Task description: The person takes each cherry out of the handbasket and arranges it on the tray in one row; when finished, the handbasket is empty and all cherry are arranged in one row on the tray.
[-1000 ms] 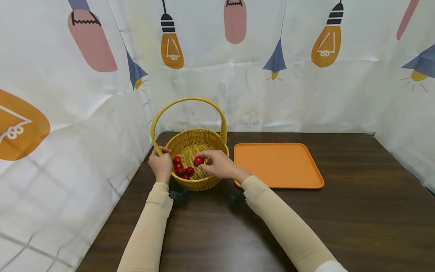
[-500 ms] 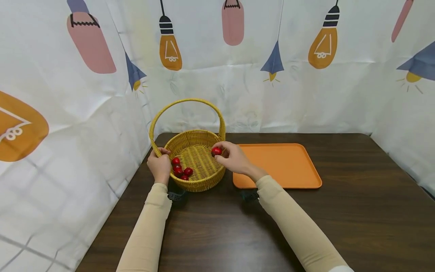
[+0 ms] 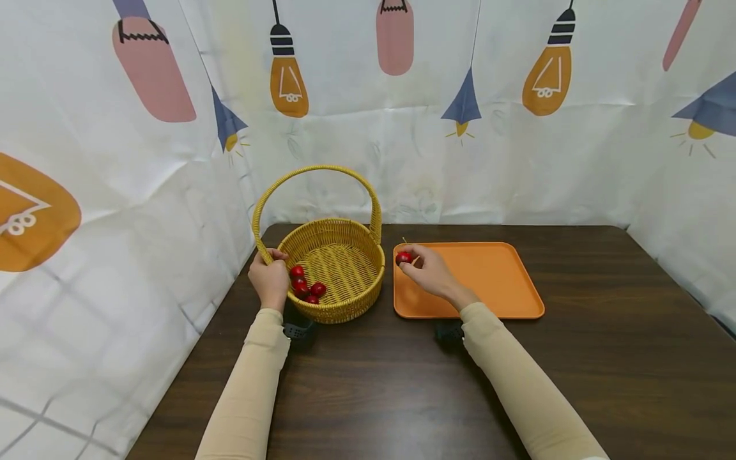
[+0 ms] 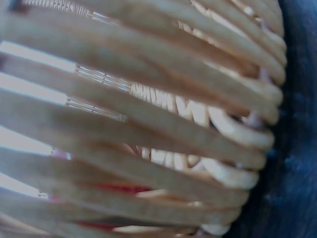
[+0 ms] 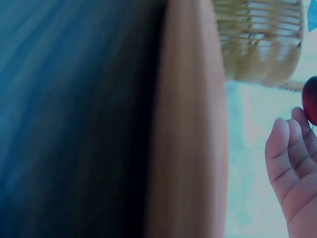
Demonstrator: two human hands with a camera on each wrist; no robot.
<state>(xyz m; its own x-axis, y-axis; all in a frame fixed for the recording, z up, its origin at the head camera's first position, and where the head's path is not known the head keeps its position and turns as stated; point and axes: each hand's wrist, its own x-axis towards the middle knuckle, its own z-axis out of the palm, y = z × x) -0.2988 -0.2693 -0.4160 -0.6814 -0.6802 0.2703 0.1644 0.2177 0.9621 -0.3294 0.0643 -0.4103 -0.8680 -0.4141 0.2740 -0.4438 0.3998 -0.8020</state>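
Basket (image 3: 345,313), yellow weave with a tall hoop handle (image 3: 323,168), stands on the counter (image 3: 374,383); taken as landmark.

Left hand (image 3: 269,279): grasping the basket's left side, where the handle meets the rim. Judged purpose: bracing, since a light wicker body could slide when reached into. The left wrist view gives only blurred slats close up, with red showing through the gaps.

Right hand (image 3: 430,271): pinching one red fruit (image 3: 404,258) at the fingertips, to the right of the basket and above the edge of the orange tray (image 3: 489,281) nearest it. A thin stem seems to project upward. A fingertip pinch suits a small, round, smooth item and probably limits bruising. Clearance over the tray: cannot tell.

Remaining fruits (image 3: 319,290): bunched inside the basket against its near-left wall, touching or nearly so; exact count uncertain through overlap. The bunching leaves the basket's right floor bare, so fingers have room to enter there.

Tray: flat, just right of the basket; such closeness keeps any carry between them short.
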